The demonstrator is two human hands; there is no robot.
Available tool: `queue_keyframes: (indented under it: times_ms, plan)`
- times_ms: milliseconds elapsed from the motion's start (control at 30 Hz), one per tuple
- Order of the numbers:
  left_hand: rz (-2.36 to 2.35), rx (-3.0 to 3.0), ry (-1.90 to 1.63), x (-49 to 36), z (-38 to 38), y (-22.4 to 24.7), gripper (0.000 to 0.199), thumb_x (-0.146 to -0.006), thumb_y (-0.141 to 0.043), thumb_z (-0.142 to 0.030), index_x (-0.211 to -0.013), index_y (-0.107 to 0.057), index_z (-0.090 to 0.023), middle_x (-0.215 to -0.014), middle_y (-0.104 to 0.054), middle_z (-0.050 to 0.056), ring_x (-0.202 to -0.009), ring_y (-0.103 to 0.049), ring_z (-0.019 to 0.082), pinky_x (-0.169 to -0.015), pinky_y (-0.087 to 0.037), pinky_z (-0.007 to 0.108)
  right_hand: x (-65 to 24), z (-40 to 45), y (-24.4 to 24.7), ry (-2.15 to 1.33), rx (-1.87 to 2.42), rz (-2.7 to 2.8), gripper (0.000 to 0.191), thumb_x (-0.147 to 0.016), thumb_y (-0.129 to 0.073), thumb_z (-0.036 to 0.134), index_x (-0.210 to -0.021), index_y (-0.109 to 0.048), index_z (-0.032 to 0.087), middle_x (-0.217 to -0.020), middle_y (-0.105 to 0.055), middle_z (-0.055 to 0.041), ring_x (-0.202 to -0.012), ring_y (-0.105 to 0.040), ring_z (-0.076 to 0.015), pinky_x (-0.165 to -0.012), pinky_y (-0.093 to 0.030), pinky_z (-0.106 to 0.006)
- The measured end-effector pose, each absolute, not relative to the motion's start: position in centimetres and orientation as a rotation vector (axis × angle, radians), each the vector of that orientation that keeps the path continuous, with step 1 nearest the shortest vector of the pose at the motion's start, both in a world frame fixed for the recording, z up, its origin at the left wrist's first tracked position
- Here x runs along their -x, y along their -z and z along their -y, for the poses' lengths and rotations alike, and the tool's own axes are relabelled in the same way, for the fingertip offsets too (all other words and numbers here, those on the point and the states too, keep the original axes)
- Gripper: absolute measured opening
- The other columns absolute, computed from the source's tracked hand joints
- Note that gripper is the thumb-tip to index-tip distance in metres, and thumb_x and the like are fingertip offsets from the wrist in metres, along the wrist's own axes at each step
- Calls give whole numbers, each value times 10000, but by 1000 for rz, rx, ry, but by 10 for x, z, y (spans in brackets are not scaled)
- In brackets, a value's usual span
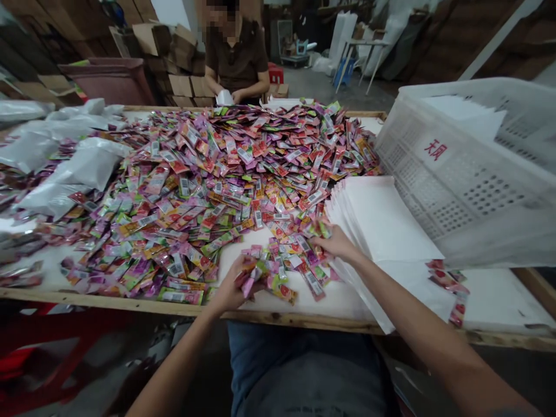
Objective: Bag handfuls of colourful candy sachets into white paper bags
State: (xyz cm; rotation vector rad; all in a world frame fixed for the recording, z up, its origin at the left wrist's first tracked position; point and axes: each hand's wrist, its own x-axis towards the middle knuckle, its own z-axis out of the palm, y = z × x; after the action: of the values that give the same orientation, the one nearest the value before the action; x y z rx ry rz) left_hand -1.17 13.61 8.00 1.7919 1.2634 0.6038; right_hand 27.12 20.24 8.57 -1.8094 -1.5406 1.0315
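Note:
A wide heap of small, bright candy-like stick packets [226,168] covers much of the white table. My left hand [234,286] is closed around a few packets [252,278] close to the front edge. To its right, my right hand [332,240] grips more packets [319,230] at the near side of the heap. Loose packets [295,260] lie on the table between both hands. Beside my right forearm rests a fanned stack of white bags [382,220], with several red packets [456,289] lying at its right.
A white perforated crate [469,174] holding white sheets or bags stands on the right. Filled white bags [82,165] lie at the left. Across the table a person [237,58] handles something white. A wooden rim [304,319] edges the table. Cardboard boxes [180,84] stand behind.

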Motion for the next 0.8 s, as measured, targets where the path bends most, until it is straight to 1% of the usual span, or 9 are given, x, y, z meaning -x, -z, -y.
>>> queue_keyframes:
  times_ms: [67, 167, 300, 367, 433, 500, 567, 667, 800]
  plan:
    - [-1194, -1825, -698, 18, -134, -89, 270, -742, -537, -347, -950, -550, -175, -889, -617, 71, -737, -589, 174, -685, -488, 284, -280, -199, -92, -985, 1731, 1583, 294, -591, -643, 319, -835, -602, 160, -647, -616, 17, -615, -580, -175, -615, -469, -293]
    - [-1091, -1955, -482, 14, -128, -97, 218, -729, -540, -305, -915, -547, -190, -808, -621, 40, -706, -592, 167, -662, -470, 257, -279, -199, -92, -927, 1726, 1616, 366, -524, -695, 294, -850, -601, 156, -716, -640, -17, -700, -599, -206, -671, -479, -320]
    - [-1046, -2275, -238, -14, -127, -95, 453, -596, -638, -291, -1022, -512, -200, -1006, -619, 59, -871, -595, 225, -773, -448, 309, -241, -221, -85, -918, 1675, 1448, 421, -562, -698, 368, -903, -591, 148, -756, -651, -45, -663, -607, -201, -609, -500, -317]
    - [-1032, -2395, -68, -30, -131, -90, 354, -615, -618, -291, -948, -553, -190, -924, -646, 64, -834, -610, 240, -761, -453, 333, -212, -238, -82, -830, 1720, 1422, 372, -635, -648, 390, -911, -591, 148, -778, -658, -55, -672, -613, -198, -610, -503, -311]
    - [-997, -2503, 129, -43, -136, -83, 204, -636, -590, -244, -827, -589, -172, -801, -661, 75, -776, -624, 254, -731, -460, 353, -186, -252, -79, -716, 1849, 1546, 317, -693, -607, 371, -914, -598, 143, -838, -664, -82, -762, -623, -211, -672, -499, -309]
    - [-961, -2578, 249, -50, -138, -75, 155, -630, -580, -193, -778, -604, -155, -763, -666, 96, -756, -630, 264, -724, -462, 369, -165, -260, -72, -631, 2011, 1754, 285, -713, -601, 327, -921, -605, 132, -906, -661, -122, -871, -615, -241, -738, -483, -320]
    - [-950, -2617, 280, -54, -139, -67, 148, -620, -582, -175, -762, -613, -145, -748, -667, 110, -751, -633, 269, -731, -461, 384, -152, -263, -64, -607, 2106, 1916, 252, -698, -618, 253, -914, -615, 124, -939, -654, -153, -925, -604, -272, -781, -465, -347]
    - [-927, -2640, 279, -55, -137, -60, 122, -609, -587, -179, -724, -614, -146, -714, -660, 106, -732, -629, 272, -733, -460, 399, -145, -263, -56, -654, 2127, 1971, 224, -644, -636, 149, -867, -632, 125, -912, -659, -165, -897, -617, -294, -784, -459, -384]
    - [-897, -2491, 146, -47, -136, -68, 166, -595, -605, -205, -756, -598, -167, -751, -648, 74, -756, -612, 240, -733, -465, 349, -160, -264, -63, -711, 2092, 1947, 294, -627, -653, 210, -905, -628, 117, -910, -663, -153, -857, -626, -282, -711, -487, -342]
